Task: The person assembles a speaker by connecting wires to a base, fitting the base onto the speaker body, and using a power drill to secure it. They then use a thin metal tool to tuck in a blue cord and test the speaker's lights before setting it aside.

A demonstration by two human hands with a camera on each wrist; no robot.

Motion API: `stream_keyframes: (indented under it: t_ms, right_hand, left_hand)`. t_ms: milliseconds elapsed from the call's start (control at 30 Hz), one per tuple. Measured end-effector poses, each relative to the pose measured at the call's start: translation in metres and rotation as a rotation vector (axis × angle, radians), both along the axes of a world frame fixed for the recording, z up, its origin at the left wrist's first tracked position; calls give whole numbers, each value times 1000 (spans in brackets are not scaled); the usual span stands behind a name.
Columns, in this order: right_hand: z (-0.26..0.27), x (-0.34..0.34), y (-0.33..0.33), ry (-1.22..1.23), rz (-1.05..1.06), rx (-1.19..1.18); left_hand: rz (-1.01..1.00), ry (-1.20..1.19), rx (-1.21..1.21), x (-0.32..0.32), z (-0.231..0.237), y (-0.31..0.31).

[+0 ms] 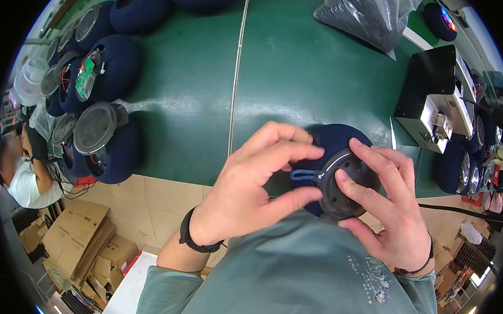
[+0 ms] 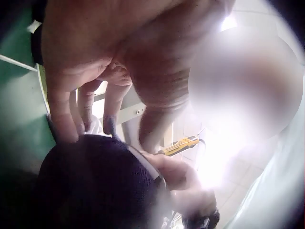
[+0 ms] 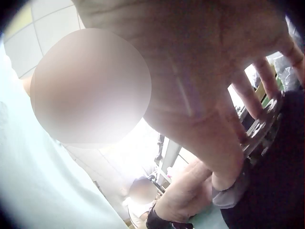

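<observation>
A navy fabric-covered round body stands at the table's near edge, its smoky clear plastic disc facing the person. A blue cord loop sticks out on the left side of the disc. My right hand grips the disc, some fingertips on its face and rim, the thumb at its lower edge. My left hand is beside the body with fingers spread, the loop lying between thumb and fingers. In the left wrist view, the left fingertips reach the top of the dark fabric. The body's underside is hidden.
Several similar navy round bodies, some with clear discs and one with a green circuit board, crowd the left. A black-and-silver machine stands right. A bag of dark material lies at the back. Cardboard fills the floor at left.
</observation>
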State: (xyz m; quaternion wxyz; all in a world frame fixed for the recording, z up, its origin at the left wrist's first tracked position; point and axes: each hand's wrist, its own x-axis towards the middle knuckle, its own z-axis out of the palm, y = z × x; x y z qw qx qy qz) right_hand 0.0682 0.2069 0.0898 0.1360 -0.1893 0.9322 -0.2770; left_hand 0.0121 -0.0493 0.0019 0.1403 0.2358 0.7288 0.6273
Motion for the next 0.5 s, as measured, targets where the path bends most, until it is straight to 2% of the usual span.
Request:
stream_keyframes:
  t_ms: [67,167,300,367,467,500]
  right_hand:
    - [-1,1,1,-5,-9,-11]
    - [-5,3,3,-66,-47,-12]
    - [-8,3,4,-31,-63,-21]
    - [-12,3,6,-26,-75,-39]
    - [-15,2,10,-43,-98,-162]
    - [-14,2,8,-110,-194,-222]
  left_hand:
    - [-30,28,4,-2,-2,5]
    - [-183,26,143,1,-27,29]
    - [-186,39,234,1,-47,35]
    - [-126,56,249,4,-49,38]
    - [-143,84,219,1,-49,38]
    - [-143,84,219,1,-48,38]
